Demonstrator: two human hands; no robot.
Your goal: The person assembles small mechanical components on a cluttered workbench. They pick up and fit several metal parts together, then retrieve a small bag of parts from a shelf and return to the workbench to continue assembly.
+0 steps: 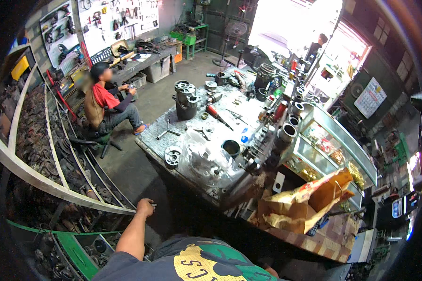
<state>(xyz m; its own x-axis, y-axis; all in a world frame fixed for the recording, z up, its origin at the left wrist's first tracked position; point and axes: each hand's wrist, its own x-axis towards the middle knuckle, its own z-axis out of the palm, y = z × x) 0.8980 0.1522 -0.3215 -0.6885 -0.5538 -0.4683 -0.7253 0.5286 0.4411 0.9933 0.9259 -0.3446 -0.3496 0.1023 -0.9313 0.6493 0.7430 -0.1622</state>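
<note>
My left hand (146,206) reaches forward from the lower edge, fingers curled into a fist. It sits right at the end of the grey metal shelf rail (70,191) on my left. Whether something small lies in the fist is too small to tell. The shelves (37,140) behind the rail are packed with dark, greasy metal parts. The near corner of the grey workbench (192,178) is a short way in front of the hand. My right hand is out of view. My dark shirt with a green and yellow print (197,262) fills the lower edge.
The workbench carries a dark bucket (186,108), round metal housings (173,156), a red-handled screwdriver (215,114) and several cylinders. A glass display case (333,145) and brown paper bags (305,201) stand to the right. A person in a red shirt (109,105) sits on the bare concrete floor (131,164).
</note>
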